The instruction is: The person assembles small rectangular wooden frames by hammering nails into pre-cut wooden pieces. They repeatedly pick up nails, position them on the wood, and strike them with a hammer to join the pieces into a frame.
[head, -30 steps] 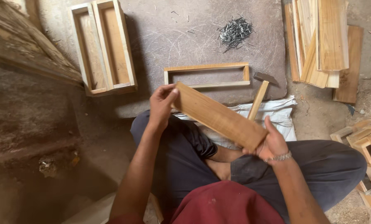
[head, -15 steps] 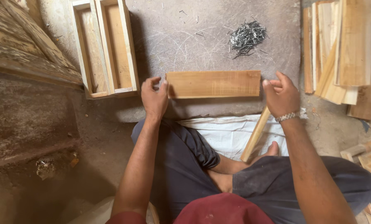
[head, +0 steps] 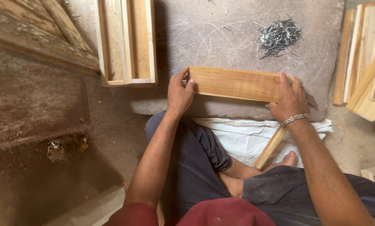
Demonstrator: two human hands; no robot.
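Observation:
A flat rectangular wooden board (head: pixel 235 83) lies across the near edge of a grey stone slab (head: pixel 237 37). My left hand (head: pixel 179 92) grips its left end, thumb on the top face. At the board's right end my right hand (head: pixel 291 98), with a metal bracelet on the wrist, presses down with spread fingers. The board covers whatever lies beneath it on the slab. A wooden hammer handle (head: pixel 271 146) slants from under my right wrist down over a white sack (head: pixel 242 138) on my lap side.
A pile of small dark nails (head: pixel 278 37) sits on the slab at the far right. Open wooden box frames (head: pixel 126 42) lie at the far left of the slab. Stacked wooden slats (head: pixel 365 58) stand at the right edge. Rough planks (head: pixel 36 33) cross the upper left.
The board, held tilted over my lap a second ago, has been carried forward and laid flat on the slab over the open frame. Both hands stayed on its ends.

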